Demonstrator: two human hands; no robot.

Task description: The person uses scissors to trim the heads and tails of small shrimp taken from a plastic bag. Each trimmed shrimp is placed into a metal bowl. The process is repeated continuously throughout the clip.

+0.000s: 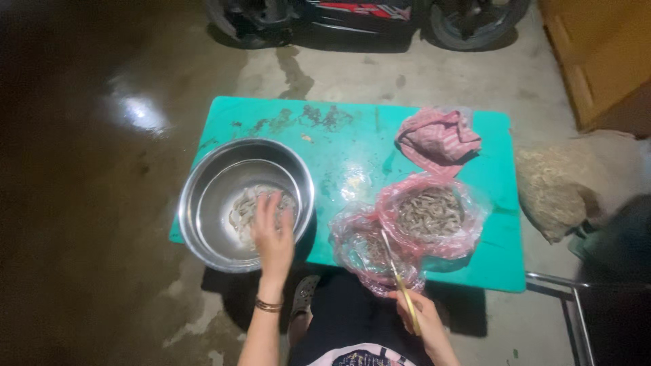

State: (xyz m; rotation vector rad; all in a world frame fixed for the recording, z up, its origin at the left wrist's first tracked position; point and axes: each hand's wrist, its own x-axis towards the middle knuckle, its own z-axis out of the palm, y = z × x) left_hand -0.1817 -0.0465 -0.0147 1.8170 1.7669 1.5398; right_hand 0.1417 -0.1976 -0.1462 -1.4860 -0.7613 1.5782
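Observation:
My left hand (pixel 272 234) reaches over the near rim of a steel bowl (pixel 210 183), fingers spread above the pale shrimp (pixel 249 207) lying at its bottom. My right hand (pixel 424 318) grips yellow-handled scissors (pixel 399 278), their blades pointing up toward a small pink plastic bag (pixel 359 251). Behind that, a bigger pink bag (pixel 468 224) stands open with a heap of grey shrimp (pixel 428 211) inside. Everything rests on a turquoise board (pixel 352 149).
An empty crumpled pink striped bag (pixel 437 139) lies at the board's far right. A motorbike's wheels (pixel 475 24) stand behind on wet concrete. A straw-coloured sack (pixel 556 186) lies to the right, a metal frame (pixel 576 305) nearer me.

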